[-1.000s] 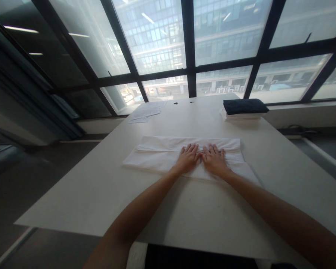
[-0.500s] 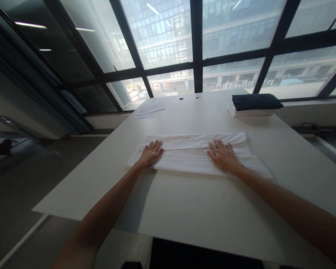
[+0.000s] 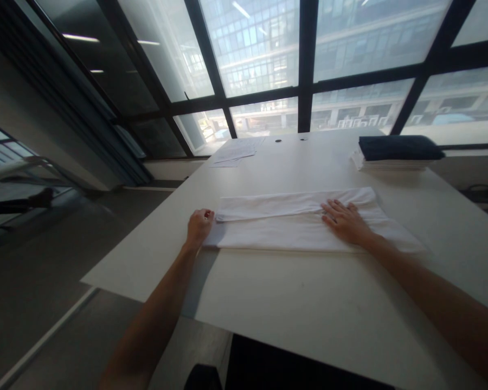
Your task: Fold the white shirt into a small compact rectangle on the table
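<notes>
A white cloth [image 3: 268, 230], folded into a long strip with a fold line along its length, lies across the white table in front of me. At its left end, my left hand [image 3: 199, 227] has its fingers curled closed, pinching the cloth's edge. My right hand [image 3: 347, 222] rests flat on the right part, fingers spread, with small wrinkles around it. The cloth's right end slants out toward me, partly behind my right forearm.
At the back right of the table [image 3: 284, 292] a dark folded cloth [image 3: 398, 148] tops a stack of white folded cloths [image 3: 394, 164]. Papers [image 3: 238, 151] lie at the back left. Large windows [image 3: 264, 49] stand behind the table.
My left hand has gone from lying flat on the cloth to its left edge, and its fingers have closed. My right hand stays flat on it. The view has turned slightly left.
</notes>
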`<state>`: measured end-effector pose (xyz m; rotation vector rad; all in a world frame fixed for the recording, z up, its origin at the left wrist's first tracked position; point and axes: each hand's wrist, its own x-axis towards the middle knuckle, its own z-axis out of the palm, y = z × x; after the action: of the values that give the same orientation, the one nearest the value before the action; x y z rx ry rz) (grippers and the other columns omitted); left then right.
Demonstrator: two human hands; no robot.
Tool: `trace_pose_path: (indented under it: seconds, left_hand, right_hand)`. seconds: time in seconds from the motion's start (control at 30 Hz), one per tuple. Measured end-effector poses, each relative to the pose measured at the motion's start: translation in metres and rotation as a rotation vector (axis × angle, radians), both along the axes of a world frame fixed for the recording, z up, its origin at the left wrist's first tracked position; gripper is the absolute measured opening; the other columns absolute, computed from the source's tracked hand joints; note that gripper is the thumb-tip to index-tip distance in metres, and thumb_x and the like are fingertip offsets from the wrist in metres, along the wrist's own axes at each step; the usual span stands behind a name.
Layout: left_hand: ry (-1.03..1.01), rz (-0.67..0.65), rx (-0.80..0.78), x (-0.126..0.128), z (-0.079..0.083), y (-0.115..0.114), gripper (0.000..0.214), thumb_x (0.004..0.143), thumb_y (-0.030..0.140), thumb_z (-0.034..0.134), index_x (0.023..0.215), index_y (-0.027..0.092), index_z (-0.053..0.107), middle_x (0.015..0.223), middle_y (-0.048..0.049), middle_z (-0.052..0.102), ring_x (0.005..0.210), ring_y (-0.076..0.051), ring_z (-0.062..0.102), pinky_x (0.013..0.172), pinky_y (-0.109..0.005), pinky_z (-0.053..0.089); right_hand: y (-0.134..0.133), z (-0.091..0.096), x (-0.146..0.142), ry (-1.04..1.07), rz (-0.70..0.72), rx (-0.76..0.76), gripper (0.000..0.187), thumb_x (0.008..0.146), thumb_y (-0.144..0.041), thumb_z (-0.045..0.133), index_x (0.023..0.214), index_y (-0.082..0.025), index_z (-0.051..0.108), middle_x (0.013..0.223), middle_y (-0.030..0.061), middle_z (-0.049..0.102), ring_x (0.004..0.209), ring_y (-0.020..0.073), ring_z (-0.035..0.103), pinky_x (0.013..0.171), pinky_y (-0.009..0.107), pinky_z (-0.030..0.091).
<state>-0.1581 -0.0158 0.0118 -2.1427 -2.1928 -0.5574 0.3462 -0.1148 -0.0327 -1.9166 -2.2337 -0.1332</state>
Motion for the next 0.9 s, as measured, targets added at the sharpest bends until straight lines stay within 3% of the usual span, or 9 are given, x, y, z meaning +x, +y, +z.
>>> trace_pose_path:
  seconds: [0.2,0.57,0.73,0.9]
  left_hand:
    - [-0.068,0.095,-0.107,0.007,0.0,-0.004,0.034,0.094,0.049,0.054,0.096,0.02,0.072,0.099,-0.0094,0.076,0.094,-0.026,0.07,0.081,-0.032,0.047]
    - [-0.208,-0.028,-0.042,0.009,0.002,0.007,0.023,0.086,0.036,0.068,0.102,0.021,0.075,0.097,-0.0028,0.077,0.083,-0.018,0.07,0.075,-0.025,0.051]
    - [-0.199,-0.022,0.021,0.008,-0.002,0.013,0.025,0.09,0.035,0.062,0.102,0.016,0.075,0.1,-0.0079,0.077,0.087,-0.019,0.07,0.081,-0.026,0.052]
    - [-0.149,-0.001,0.021,0.005,-0.007,0.017,0.021,0.087,0.033,0.067,0.096,0.016,0.075,0.104,-0.0109,0.075,0.096,-0.022,0.069,0.091,-0.031,0.052]
  right_hand:
    - [0.002,-0.005,0.002,-0.01,0.003,0.022,0.06,0.105,-0.046,0.022,0.153,-0.02,0.046,0.16,0.0144,0.042,0.149,0.0317,0.035,0.116,0.063,0.027]
    - [0.003,-0.012,0.004,-0.025,0.012,0.061,0.058,0.105,-0.045,0.024,0.151,-0.019,0.048,0.159,0.0152,0.044,0.147,0.0323,0.037,0.115,0.063,0.027]
    - [0.001,-0.009,0.001,-0.029,0.006,0.063,0.059,0.105,-0.045,0.022,0.15,-0.018,0.049,0.159,0.0151,0.044,0.148,0.031,0.036,0.115,0.062,0.027]
    - [-0.001,-0.006,-0.001,-0.035,-0.006,0.06,0.058,0.106,-0.045,0.024,0.15,-0.017,0.049,0.159,0.0151,0.044,0.148,0.0306,0.037,0.115,0.061,0.03]
